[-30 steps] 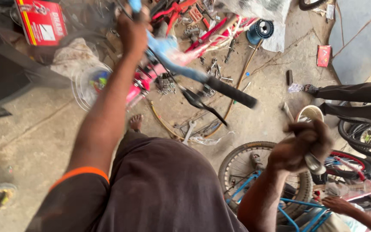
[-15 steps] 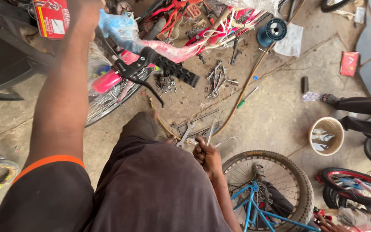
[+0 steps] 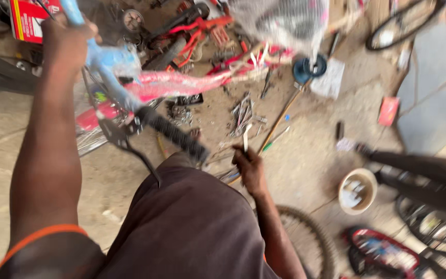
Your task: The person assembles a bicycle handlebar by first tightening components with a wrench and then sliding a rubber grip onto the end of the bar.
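Head view: my left hand (image 3: 65, 44) clamps the handlebar (image 3: 125, 98); right hand (image 3: 249, 168) pinches a spanner (image 3: 245, 137) at 6 o'clock; blurred, it might slip.

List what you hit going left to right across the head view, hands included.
Left hand gripping the blue handlebar → black grip → right hand holding a spanner → blue round part → red packet.
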